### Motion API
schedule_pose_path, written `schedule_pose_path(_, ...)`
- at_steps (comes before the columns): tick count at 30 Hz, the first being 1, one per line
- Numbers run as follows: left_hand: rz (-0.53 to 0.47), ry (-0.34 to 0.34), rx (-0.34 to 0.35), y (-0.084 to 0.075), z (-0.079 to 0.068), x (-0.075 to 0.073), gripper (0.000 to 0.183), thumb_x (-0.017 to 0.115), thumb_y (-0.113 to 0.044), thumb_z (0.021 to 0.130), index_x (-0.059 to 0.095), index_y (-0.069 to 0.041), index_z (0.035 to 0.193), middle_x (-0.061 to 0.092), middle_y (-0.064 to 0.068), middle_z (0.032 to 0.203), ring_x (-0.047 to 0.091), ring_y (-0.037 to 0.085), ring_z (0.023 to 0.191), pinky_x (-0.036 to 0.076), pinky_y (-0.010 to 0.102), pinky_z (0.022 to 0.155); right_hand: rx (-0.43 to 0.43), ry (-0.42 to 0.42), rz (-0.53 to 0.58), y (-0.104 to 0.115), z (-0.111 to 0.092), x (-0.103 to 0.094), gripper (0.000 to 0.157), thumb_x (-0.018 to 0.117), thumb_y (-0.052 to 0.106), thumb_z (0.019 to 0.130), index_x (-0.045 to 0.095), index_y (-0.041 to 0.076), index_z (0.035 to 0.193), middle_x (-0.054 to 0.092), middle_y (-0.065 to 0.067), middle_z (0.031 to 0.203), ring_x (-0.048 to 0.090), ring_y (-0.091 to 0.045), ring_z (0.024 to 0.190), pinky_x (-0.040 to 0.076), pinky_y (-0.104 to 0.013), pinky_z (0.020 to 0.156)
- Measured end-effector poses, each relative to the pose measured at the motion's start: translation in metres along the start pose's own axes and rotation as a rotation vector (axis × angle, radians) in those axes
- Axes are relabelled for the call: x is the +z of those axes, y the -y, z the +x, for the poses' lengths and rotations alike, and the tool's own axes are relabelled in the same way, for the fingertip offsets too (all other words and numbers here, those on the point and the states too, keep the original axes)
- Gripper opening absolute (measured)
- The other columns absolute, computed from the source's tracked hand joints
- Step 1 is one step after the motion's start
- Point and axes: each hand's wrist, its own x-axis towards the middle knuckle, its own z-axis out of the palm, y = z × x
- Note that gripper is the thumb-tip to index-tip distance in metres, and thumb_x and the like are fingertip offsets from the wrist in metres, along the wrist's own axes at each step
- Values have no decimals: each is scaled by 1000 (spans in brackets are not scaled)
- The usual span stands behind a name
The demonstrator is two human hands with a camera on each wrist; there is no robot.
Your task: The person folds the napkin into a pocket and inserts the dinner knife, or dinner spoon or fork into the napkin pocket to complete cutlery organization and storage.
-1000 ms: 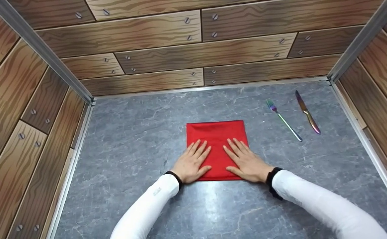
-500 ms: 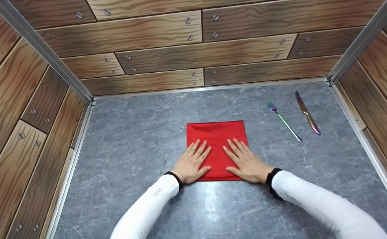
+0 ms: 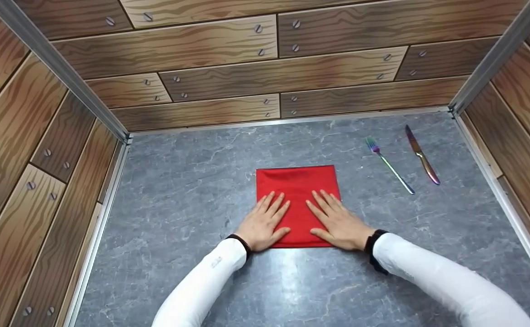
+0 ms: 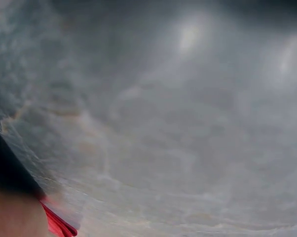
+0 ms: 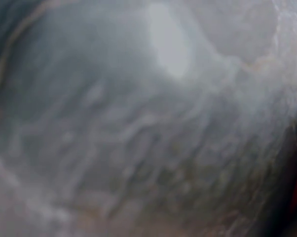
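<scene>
A folded red cloth [image 3: 297, 179] lies flat on the grey marbled tabletop, roughly square. My left hand [image 3: 263, 225] rests palm down on its left side, fingers straight and spread. On the right side, my right hand [image 3: 340, 222] lies the same way, thumb pointing inward. Between the two hands a strip of the cloth shows; its lower side edges are covered by them. The left wrist view catches only a folded edge of the red cloth [image 4: 58, 223] at the bottom left. A sliver of red shows at the right border of the right wrist view.
A rainbow-coloured fork [image 3: 390, 166] and a matching knife [image 3: 422, 155] lie to the right, tilted, apart from the cloth. Wood-patterned walls [image 3: 219, 77] with metal edging enclose the tabletop [image 3: 178, 181] at the back and both sides.
</scene>
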Motion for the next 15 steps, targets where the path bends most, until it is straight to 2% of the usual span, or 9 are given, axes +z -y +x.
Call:
schedule_pose_path(2,4,-1,3,0,0,0,76,28,-64,106,17,-20,167,10,6,175,6,33,163,10,46,134,9,13,-11,-1,0,0,79,34,63,106,11,18,167,0,-12,175,-1,-36,162,9,-55,132)
schedule_pose_path(15,12,-7,6,1,1,2,76,26,-65,106,17,-20,167,10,6,175,7,33,163,11,46,134,10,7,-17,-1,0,1,80,36,63,105,12,18,167,1,-12,175,0,-36,162,10,-56,131)
